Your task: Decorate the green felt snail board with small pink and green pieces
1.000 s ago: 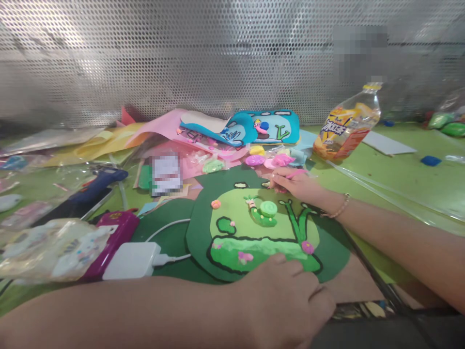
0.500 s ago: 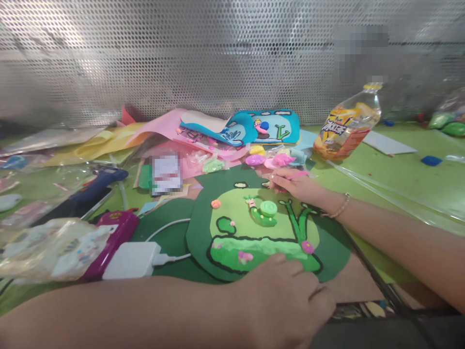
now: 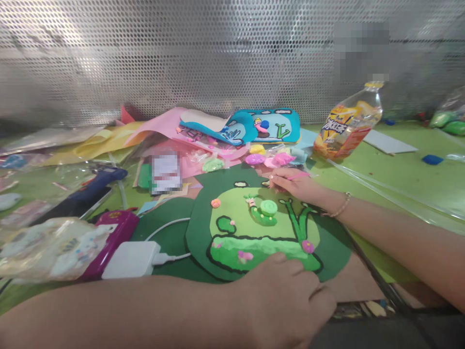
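My right hand (image 3: 290,185) is closed in a pinch at the upper right edge of the green clay picture (image 3: 198,213). A slim pink object (image 3: 301,176) sticks out behind its fingers; its tip is hidden. With fingers curled under, my left hand (image 3: 286,295) rests at the picture's lower edge, and what lies beneath them is hidden. On the light green centre is a clay snail (image 3: 268,208), left of a green clay plant (image 3: 300,225). A black-outlined strip of green clay grass (image 3: 225,252) runs below, with a purple flower (image 3: 307,247) at its right.
A tea bottle (image 3: 345,126) leans at the back right. Bags of coloured clay (image 3: 254,159) lie behind the picture, near a blue clay picture (image 3: 290,123). Left are a white charger (image 3: 131,259) with a cable, a magenta case (image 3: 123,228) and a blue glue gun (image 3: 98,184).
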Demonstrator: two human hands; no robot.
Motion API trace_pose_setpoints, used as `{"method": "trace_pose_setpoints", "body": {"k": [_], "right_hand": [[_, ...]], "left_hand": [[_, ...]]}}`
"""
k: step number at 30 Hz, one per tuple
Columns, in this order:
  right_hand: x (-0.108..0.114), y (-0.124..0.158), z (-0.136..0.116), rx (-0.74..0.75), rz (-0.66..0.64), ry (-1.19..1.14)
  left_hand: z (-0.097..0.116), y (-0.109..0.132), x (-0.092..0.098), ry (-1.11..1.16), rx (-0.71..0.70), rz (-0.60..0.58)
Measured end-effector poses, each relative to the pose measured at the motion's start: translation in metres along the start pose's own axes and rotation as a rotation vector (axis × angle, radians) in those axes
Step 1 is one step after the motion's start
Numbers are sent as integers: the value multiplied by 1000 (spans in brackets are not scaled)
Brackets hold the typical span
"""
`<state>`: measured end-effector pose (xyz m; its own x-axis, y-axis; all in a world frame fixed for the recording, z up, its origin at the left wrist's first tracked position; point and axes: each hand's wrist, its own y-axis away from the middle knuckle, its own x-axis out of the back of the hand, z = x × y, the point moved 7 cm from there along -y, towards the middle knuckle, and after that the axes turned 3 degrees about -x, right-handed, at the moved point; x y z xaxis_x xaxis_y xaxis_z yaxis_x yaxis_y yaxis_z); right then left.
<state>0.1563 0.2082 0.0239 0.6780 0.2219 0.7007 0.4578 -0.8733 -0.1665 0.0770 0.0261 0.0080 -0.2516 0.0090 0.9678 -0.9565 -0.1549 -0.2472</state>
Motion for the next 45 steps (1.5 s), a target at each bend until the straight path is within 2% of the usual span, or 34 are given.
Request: {"method": "trace_pose_setpoints", "body": {"k": [8, 14, 21, 36, 45], "right_hand": [[-1, 0, 0, 12, 1, 4], [-1, -1, 0, 6, 0, 4], [-1, -1, -2, 5, -7, 18], [-1, -2, -2, 31, -3, 75], [1, 1, 0, -13, 14, -110]], "left_hand": [[0, -1, 0, -11, -1, -27], [0, -1, 2, -4, 4, 10], [0, 0, -1, -11, -2, -39], [-1, 0, 0, -6, 7, 10], [-1, 0, 2, 6, 6, 31]]}}
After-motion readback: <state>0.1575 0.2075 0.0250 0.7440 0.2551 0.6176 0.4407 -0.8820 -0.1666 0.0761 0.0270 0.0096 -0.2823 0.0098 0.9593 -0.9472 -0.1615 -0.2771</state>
